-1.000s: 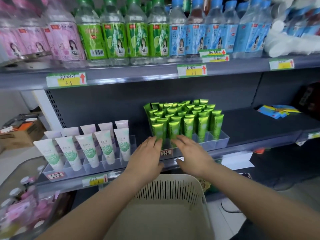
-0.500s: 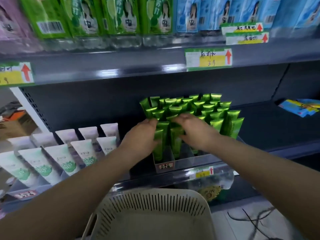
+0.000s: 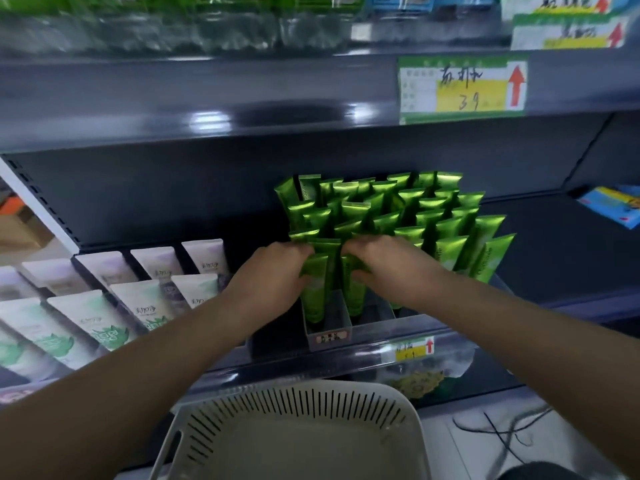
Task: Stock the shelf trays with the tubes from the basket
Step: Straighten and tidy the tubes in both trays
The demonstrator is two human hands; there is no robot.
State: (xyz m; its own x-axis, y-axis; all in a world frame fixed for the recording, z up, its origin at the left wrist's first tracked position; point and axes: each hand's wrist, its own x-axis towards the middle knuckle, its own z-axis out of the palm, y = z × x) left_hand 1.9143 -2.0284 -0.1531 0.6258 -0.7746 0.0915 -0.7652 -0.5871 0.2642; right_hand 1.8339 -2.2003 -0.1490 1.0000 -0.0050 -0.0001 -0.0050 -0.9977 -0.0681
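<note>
Left hand and right hand reach side by side into the front row of green tubes. Each hand's fingers curl round the top of one tube, though motion blur makes the exact grip hard to judge. The tubes stand upright, packed in rows in a clear divided tray on the dark middle shelf. The front left compartment, with a small label on it, holds only one tube.

Just left of the tray, beside the left forearm, stand rows of white tubes. Above hangs the upper shelf's front edge with a green and yellow price tag, and blurred bottles stand on top. Blue packets lie far right on the shelf. Below the forearms sits the beige slotted basket, with no tubes visible inside. Dark cables trail on the floor to its right.

A second ago both hands lay flat at the tray's front edge. They have since risen onto the tubes, and the view has moved closer.
</note>
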